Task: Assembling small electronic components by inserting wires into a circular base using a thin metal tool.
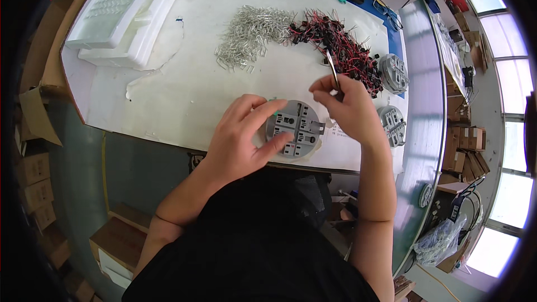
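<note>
Clearly, the white tabletop (190,84) is occupied by two stacked white foam trays (120,8) at far left and two adjoining heaps, black red-wired components (349,50) and bent silver wire pieces (254,33), too many to be counted. Of three grey round slotted bases, two (395,72) (392,126) are set at the right, and one (305,124), near the front edge, is partly covered by the left hand (238,134), fingers spread. One pair of metal tweezers (332,66) is pinched in the right hand (353,106).
</note>
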`<state>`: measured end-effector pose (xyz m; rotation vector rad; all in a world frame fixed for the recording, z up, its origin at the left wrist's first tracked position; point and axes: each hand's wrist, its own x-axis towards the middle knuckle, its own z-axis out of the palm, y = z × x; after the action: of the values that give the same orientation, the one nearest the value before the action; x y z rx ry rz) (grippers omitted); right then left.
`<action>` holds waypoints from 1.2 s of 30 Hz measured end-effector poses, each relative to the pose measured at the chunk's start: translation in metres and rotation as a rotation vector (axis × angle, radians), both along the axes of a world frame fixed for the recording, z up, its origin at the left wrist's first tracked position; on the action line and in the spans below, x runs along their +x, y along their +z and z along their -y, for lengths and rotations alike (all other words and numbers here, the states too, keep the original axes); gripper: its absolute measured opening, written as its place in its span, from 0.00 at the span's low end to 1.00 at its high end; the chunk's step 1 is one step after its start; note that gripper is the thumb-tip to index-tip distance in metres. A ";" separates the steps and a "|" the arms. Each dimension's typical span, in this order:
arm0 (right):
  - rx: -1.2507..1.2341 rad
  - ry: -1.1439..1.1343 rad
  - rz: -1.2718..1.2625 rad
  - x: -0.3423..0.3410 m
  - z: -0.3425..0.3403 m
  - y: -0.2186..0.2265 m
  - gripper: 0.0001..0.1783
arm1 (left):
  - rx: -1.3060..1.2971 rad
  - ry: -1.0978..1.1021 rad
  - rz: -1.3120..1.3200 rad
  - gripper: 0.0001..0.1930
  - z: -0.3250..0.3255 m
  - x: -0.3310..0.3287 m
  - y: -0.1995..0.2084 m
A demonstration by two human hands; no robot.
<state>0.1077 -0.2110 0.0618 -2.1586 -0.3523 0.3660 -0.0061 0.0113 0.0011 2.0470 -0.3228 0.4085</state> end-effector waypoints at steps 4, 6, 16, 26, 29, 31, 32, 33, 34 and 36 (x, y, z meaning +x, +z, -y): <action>-0.093 0.010 -0.193 -0.014 0.003 0.007 0.10 | 0.071 -0.049 0.033 0.26 0.004 0.010 -0.001; -0.040 -0.071 -0.176 -0.018 0.000 -0.002 0.15 | 0.077 -0.045 0.020 0.25 0.010 0.011 0.000; -0.096 -0.093 -0.096 -0.019 -0.007 -0.008 0.21 | 0.074 -0.049 0.003 0.26 0.014 0.016 -0.001; 0.032 -0.130 -0.096 -0.026 0.014 -0.014 0.08 | -0.003 -0.037 -0.037 0.22 0.009 0.015 -0.001; 0.048 -0.122 -0.068 -0.029 0.015 -0.019 0.08 | 0.024 -0.058 -0.024 0.19 0.007 0.020 -0.002; 0.029 -0.093 -0.038 -0.029 0.014 -0.023 0.10 | 0.031 -0.017 0.042 0.16 0.008 0.026 0.001; 0.039 -0.100 -0.038 -0.029 0.012 -0.023 0.10 | 0.034 0.004 0.077 0.15 0.008 0.028 0.002; -0.035 -0.085 -0.039 -0.028 0.008 -0.020 0.12 | 0.044 -0.004 0.078 0.15 0.010 0.028 0.003; -0.109 -0.069 -0.041 -0.026 0.006 -0.017 0.14 | 0.028 -0.001 0.040 0.15 0.011 0.028 0.004; -0.173 -0.061 -0.044 -0.023 0.007 -0.019 0.16 | -0.003 0.007 -0.037 0.15 0.014 0.029 0.004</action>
<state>0.0842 -0.2183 0.0425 -2.3203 -0.2363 0.4217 0.0224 -0.0024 0.0050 2.0507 -0.2929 0.3750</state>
